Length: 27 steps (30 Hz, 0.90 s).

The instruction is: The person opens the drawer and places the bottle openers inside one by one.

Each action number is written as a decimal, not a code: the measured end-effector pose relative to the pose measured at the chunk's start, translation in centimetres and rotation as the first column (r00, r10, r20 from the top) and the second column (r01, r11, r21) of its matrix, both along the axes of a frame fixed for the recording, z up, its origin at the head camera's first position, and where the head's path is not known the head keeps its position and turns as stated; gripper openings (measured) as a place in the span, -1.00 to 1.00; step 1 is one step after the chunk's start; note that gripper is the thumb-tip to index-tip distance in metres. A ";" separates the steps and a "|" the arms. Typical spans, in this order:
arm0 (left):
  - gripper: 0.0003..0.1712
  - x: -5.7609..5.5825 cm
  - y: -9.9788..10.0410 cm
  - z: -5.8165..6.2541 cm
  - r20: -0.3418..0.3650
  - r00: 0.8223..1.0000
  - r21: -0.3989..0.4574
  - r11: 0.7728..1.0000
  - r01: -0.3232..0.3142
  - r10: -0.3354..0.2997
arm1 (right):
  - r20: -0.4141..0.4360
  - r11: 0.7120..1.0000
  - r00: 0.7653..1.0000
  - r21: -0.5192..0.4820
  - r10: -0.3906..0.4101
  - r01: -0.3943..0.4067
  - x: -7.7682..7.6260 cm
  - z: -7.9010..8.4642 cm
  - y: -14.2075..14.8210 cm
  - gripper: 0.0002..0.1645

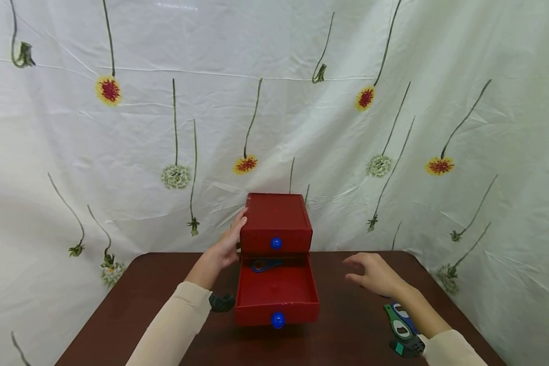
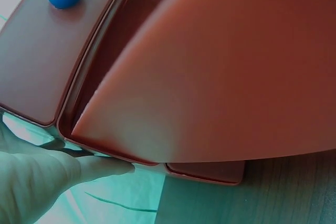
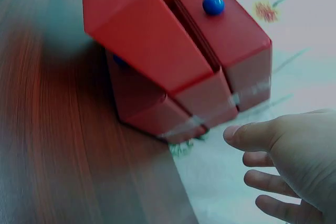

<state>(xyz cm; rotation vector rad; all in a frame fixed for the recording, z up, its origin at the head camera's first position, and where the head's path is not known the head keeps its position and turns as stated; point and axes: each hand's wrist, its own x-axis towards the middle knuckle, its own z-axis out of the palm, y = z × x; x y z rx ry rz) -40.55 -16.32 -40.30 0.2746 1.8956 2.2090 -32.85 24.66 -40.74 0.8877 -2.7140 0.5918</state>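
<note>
A red drawer box (image 1: 278, 213) with blue knobs stands on the table. Its middle drawer (image 1: 274, 292) is pulled out toward me, and a blue flat item with a ring-shaped end (image 1: 263, 265) lies at the back of it. My left hand (image 1: 221, 251) rests along the box's left side, thumb and fingers extended against the wall. To the right of the box, my right hand (image 1: 372, 272) hovers over the table with relaxed fingers and nothing in them. In the right wrist view, the lower drawer front (image 3: 137, 90) sits closed beneath the pulled-out drawer.
On the right of the dark brown table (image 1: 347, 325), beneath my right forearm, lie a flat green piece with oval holes (image 1: 399, 321) and a similar blue piece (image 1: 407, 316). Behind the table hangs a white cloth (image 1: 274, 127) printed with flowers.
</note>
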 end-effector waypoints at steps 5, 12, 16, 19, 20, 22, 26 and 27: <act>-0.34 0.1 -0.1 0.0 0.000 1.000 -0.002 1.000 0.000 0.000 | 0.024 0.999 0.999 -0.019 -0.040 0.041 0.1 -1.3 1.8 -0.63; -0.34 0.2 0.0 0.0 0.003 1.000 -0.001 1.000 0.000 0.000 | 0.124 0.994 0.990 -0.076 -0.065 0.075 0.6 -3.3 4.5 -0.59; -0.34 0.2 0.0 -0.1 0.004 1.000 0.001 1.000 0.002 -0.002 | 0.202 0.990 0.976 -0.092 -0.083 0.103 1.0 -4.5 6.0 -0.57; -0.34 0.1 0.0 -0.1 0.006 1.000 0.001 1.000 0.000 0.000 | 0.234 0.987 0.967 -0.103 -0.098 0.125 1.3 -5.3 7.0 -0.58; -0.34 0.0 0.0 -0.1 0.006 1.000 0.000 1.000 0.000 0.000 | 0.246 0.985 0.964 -0.108 -0.104 0.134 1.4 -5.6 7.3 -0.58; -0.34 -0.1 0.0 -0.1 0.010 1.000 -0.003 1.000 -0.007 0.007 | 0.264 0.981 0.957 -0.114 -0.121 0.155 1.6 -6.2 7.9 -0.57; -0.36 -0.1 0.1 0.0 0.017 1.000 -0.003 1.000 -0.014 0.014 | 0.305 0.966 0.931 -0.099 -0.198 0.237 2.0 -7.6 8.7 -0.56; -0.36 -0.2 0.1 0.0 0.017 1.000 -0.001 1.000 -0.012 0.012 | 0.309 0.963 0.926 -0.092 -0.215 0.254 2.1 -8.0 8.9 -0.56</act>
